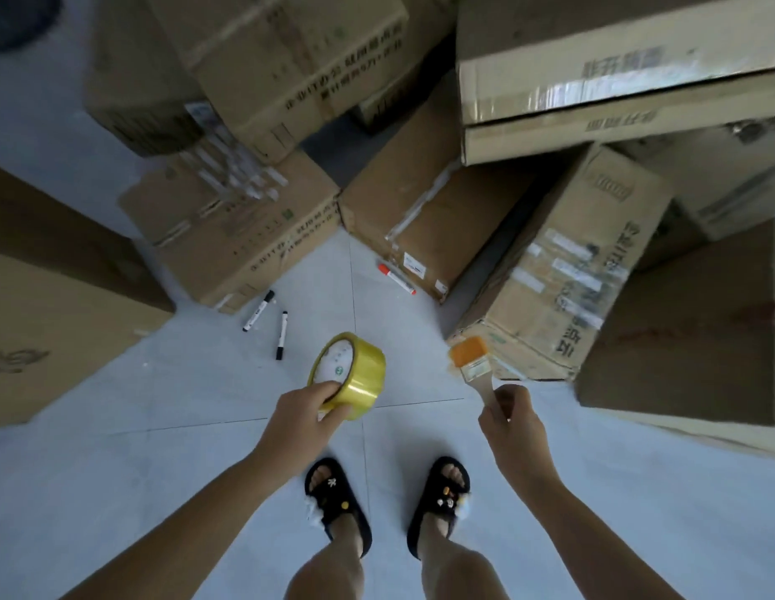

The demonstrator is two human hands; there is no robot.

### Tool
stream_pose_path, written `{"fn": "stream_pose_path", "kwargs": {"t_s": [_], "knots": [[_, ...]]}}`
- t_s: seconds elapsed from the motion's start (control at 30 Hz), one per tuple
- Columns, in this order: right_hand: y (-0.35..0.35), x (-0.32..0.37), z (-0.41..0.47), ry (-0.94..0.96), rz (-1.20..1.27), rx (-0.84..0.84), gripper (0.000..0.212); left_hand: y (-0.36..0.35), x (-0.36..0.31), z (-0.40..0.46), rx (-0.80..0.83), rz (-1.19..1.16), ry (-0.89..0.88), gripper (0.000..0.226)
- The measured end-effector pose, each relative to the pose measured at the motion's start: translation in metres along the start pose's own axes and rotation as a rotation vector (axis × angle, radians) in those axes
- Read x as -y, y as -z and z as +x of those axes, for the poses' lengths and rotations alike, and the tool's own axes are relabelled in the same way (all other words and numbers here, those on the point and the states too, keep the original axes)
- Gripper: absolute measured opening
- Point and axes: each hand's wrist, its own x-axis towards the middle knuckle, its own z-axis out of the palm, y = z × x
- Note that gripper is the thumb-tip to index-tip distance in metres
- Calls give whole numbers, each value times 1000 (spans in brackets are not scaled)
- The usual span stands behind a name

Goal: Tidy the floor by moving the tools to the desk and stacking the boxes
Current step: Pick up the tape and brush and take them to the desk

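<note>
Tape (349, 371): yellow roll gripped at its near rim by the left hand (305, 415), held above the floor (160, 426), open core facing up and left.
Brush (472, 361): wooden handle pinched in the right hand (509, 420), long axis running up and left, orange bristles away from the person.
Markers: three on the floor, two black (259, 310) (282, 335), one red-capped (396, 279), each lying aslant.
Boxes (424, 210): many cardboard cartons heaped beyond; print too blurred to read.
</note>
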Motion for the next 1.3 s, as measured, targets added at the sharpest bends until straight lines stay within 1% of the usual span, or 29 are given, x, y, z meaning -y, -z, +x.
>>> {"fn": "stream_pose_path", "kwargs": {"t_s": [0.07, 0.13, 0.17, 0.23, 0.3, 0.37, 0.43, 0.57, 0.67, 0.73, 0.87, 1.0, 1.1, 1.2, 1.3], "knots": [[38, 28, -49, 22, 38, -13, 11, 34, -47, -40, -5, 1, -17, 47], [74, 46, -95, 36, 65, -39, 12, 61, -89, -77, -1, 7, -31, 20], [89, 52, -116, 40, 74, -56, 12, 72, -108, -94, 6, 4, -54, 11], [114, 56, -155, 44, 91, -95, 13, 89, -139, -127, 15, -12, -100, 24], [131, 51, -188, 32, 104, -148, 14, 97, -159, -154, 3, -32, -136, 31], [140, 43, -220, -3, 130, -213, 14, 99, -170, -177, -10, -73, -161, 34], [141, 33, -251, -25, 179, -300, 13, 100, -174, -195, 9, -125, -168, 29], [121, 19, -317, -112, 312, -503, 11, 103, -172, -223, 126, -179, -180, 20], [93, 11, -367, -186, 452, -675, 10, 107, -171, -236, 215, -175, -201, 39], [75, 4, -398, -243, 569, -780, 13, 103, -173, -243, 259, -140, -264, 48], [49, -17, -452, -332, 721, -948, 15, 88, -191, -258, 399, -54, -363, 62], [40, -46, -501, -412, 849, -1106, 15, 54, -219, -284, 539, 24, -487, 63], [34, -78, -533, -462, 880, -1208, 26, 17, -239, -312, 618, 64, -565, 67], [38, -115, -569, -502, 930, -1263, 23, -30, -255, -349, 695, 96, -624, 70], [51, -161, -610, -521, 907, -1312, 22, -86, -269, -393, 760, 139, -681, 68]]}}
